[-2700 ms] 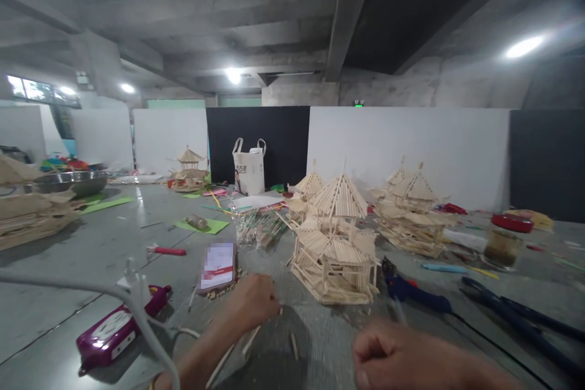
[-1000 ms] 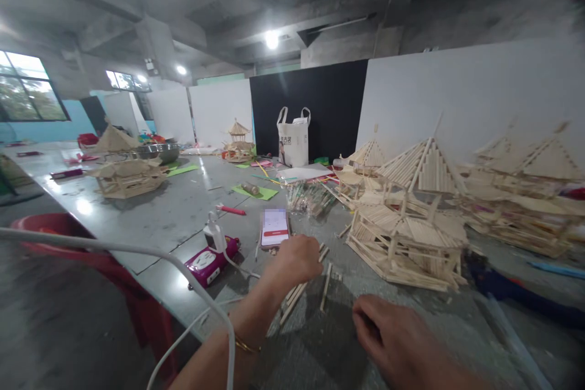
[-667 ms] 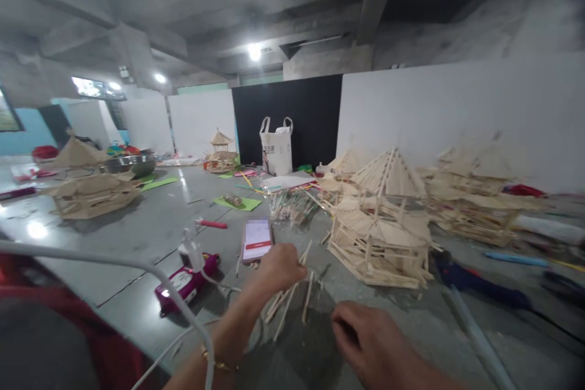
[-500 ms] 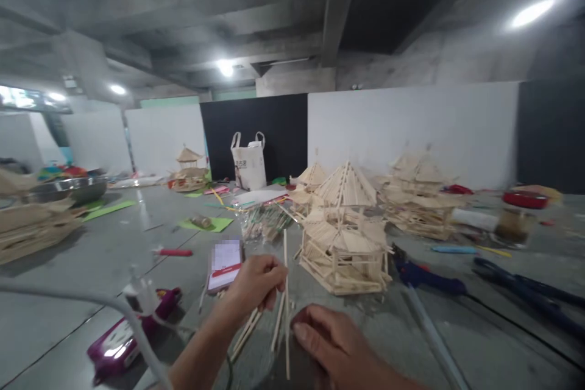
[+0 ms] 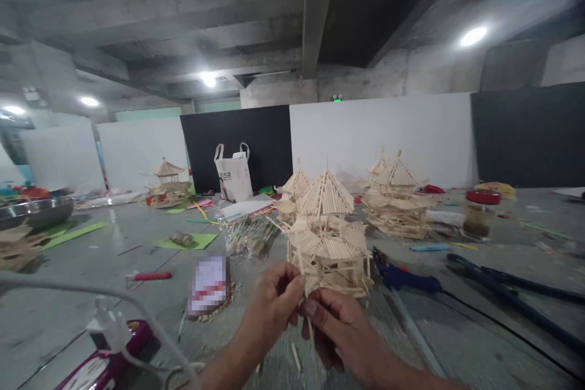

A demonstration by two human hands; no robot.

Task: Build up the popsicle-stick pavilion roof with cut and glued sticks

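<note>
A thin wooden stick (image 5: 312,338) runs between my two hands, slanting from the model down toward the near edge of view. Closed fingers of my left hand (image 5: 276,295) pinch its upper part. Just below, my right hand (image 5: 340,326) has thumb and fingers closed on the same stick, and the hands nearly touch. Directly behind them stands a tiered pavilion model (image 5: 326,247) built of wooden sticks, its lower front partly hidden by my hands. A short stick piece (image 5: 296,356) lies on the table beneath my wrists.
A blue glue gun (image 5: 406,277) and blue-handled pliers (image 5: 507,289) lie right. Left are a purple power strip (image 5: 109,359), a cable (image 5: 91,285) and a phone-like object (image 5: 209,283) with pixelated screen. Behind sit bagged sticks (image 5: 253,234), other pavilions (image 5: 397,207) and a red-lidded jar (image 5: 478,219).
My right hand has come up and closed on the stick beside my left hand. Both hands are now nearer the pavilion model. The view has turned slightly right.
</note>
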